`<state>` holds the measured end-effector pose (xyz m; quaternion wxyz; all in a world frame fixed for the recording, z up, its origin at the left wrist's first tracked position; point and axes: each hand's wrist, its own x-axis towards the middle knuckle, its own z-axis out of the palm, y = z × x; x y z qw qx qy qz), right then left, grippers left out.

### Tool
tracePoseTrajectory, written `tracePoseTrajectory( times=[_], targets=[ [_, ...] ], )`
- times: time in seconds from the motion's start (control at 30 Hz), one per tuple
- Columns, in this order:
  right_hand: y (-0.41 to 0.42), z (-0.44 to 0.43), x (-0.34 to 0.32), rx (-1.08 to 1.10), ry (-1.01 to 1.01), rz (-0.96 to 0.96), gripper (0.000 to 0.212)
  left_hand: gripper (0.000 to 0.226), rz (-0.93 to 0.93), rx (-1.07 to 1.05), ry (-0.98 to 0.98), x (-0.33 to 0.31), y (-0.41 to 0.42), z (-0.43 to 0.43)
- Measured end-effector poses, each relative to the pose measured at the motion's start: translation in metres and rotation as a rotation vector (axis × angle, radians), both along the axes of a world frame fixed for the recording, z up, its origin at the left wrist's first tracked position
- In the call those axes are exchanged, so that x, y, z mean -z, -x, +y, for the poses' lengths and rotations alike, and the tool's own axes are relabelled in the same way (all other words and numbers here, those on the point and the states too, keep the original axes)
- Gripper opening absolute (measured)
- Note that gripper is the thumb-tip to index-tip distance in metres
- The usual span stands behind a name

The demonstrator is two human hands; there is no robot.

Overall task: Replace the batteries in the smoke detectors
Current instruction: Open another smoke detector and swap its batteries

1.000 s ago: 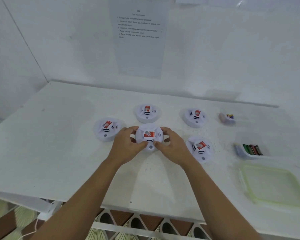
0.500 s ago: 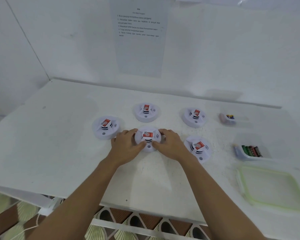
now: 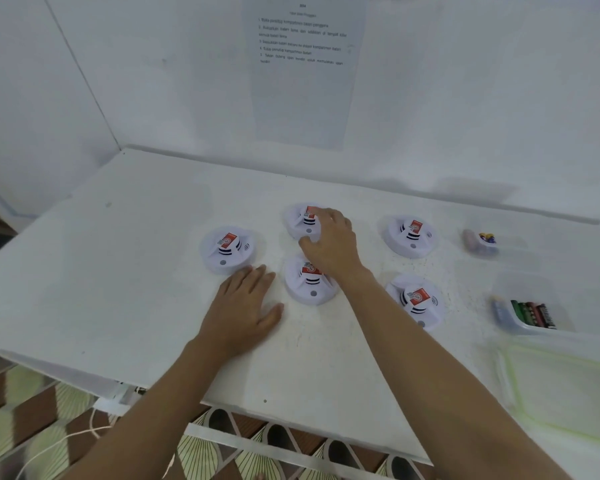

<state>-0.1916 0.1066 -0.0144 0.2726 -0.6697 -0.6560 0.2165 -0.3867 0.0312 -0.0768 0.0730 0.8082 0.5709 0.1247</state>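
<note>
My left hand lies flat on the table, fingers straight, holding nothing. My right hand, just beyond the near smoke detector, curls fingers and thumb around the far smoke detector.

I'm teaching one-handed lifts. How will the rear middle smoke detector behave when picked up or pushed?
The rear middle smoke detector looks like white plastic, probably stiff and light. Its broad round base lies flat on the table, so a push would likely slide, not tip, it. Its smooth shell may slip under the right hand; a rim grip seems safer.
</note>
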Motion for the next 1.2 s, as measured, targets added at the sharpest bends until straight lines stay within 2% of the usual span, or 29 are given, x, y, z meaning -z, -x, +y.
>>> tracePoseTrajectory(
  times=[0.2,0.4,0.6,0.87,0.97,1.07,1.2],
  targets=[
    [0.01,0.032,0.011,0.005,0.183,-0.159,0.089,0.069,0.023,0.002,-0.016,0.001,0.001,0.0],
    [0.007,0.047,0.009,0.034,0.163,-0.116,0.075,0.068,0.024,0.012,-0.028,0.001,0.001,0.0],
    [-0.001,0.043,0.006,0.031,0.156,-0.033,0.074,0.071,-0.004,-0.001,-0.031,0.001,0.0,0.0],
    [-0.025,0.008,-0.027,0.002,0.002,0.196,0.074,0.075,-0.122,-0.019,-0.005,0.001,-0.001,0.001],
    [-0.033,-0.02,-0.044,-0.017,-0.044,0.393,0.068,0.067,-0.278,0.003,-0.056,-0.01,-0.005,0.001],
    [-0.042,-0.048,-0.053,-0.019,0.012,0.654,0.058,0.054,-0.478,0.015,-0.124,-0.035,-0.024,-0.002],
    [-0.053,-0.074,-0.048,-0.02,0.149,0.938,0.046,0.04,-0.803,-0.072,0.04,-0.077,-0.064,-0.004]
  ],
)
